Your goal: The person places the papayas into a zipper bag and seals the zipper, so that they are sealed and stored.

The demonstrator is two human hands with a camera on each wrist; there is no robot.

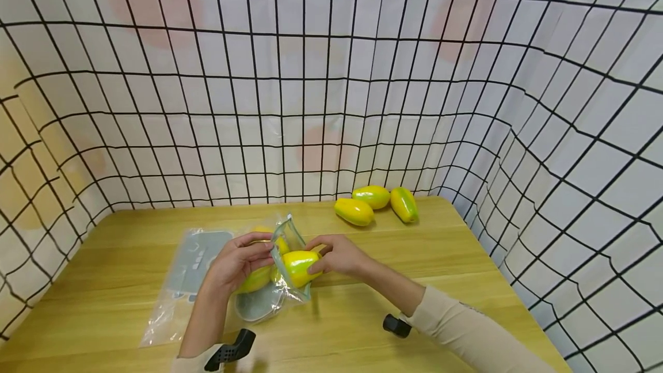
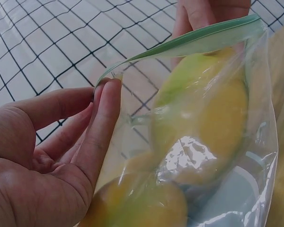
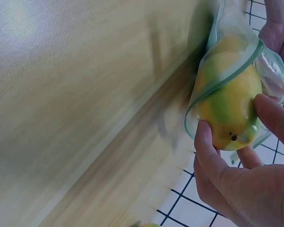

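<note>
A clear zip bag (image 2: 270, 118) with a green zip edge holds several yellow-green papayas, one of them a papaya (image 2: 137, 201) low in the bag. My left hand (image 1: 234, 263) pinches the bag's zip edge between thumb and fingers. At the mouth, my right hand (image 1: 339, 257) grips a papaya (image 3: 227, 106) by its stem end, fingertips around it. That papaya lies partly inside the bag, its stem end sticking out past the green edge.
Under and left of the filled bag lies another clear bag (image 1: 199, 261) with a grey print, flat on the wooden table (image 1: 404, 315). Three loose papayas (image 1: 354, 212) sit at the back edge, right of centre. Black wire mesh (image 1: 331, 91) encloses the back and sides.
</note>
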